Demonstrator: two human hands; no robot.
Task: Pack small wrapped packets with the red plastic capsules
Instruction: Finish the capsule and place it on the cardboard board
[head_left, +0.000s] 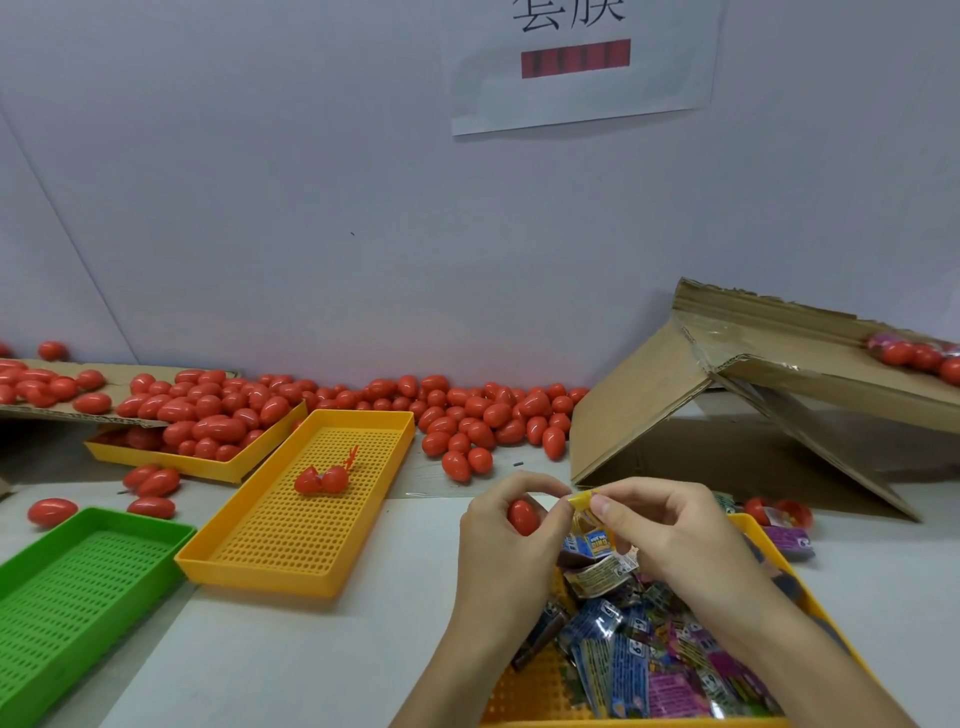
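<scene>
My left hand (501, 525) curls around a red plastic capsule (522, 517) above the table. My right hand (657, 525) pinches the yellow top edge of a small wrapped packet (587, 535), which hangs down between the two hands. Below them a yellow tray (535, 691) holds several more wrapped packets (654, 660) in blue, purple and brown. Many closed red capsules (467, 410) lie piled along the wall. An opened red capsule (322, 480) lies in the middle yellow tray (291, 545).
A green perforated tray (67, 597) sits at the front left. Another yellow tray (171, 460) full of capsules stands behind it under a cardboard sheet (52, 410). A tipped cardboard box (727, 415) rises at the right, with loose capsules and a purple packet (789, 540) beside it.
</scene>
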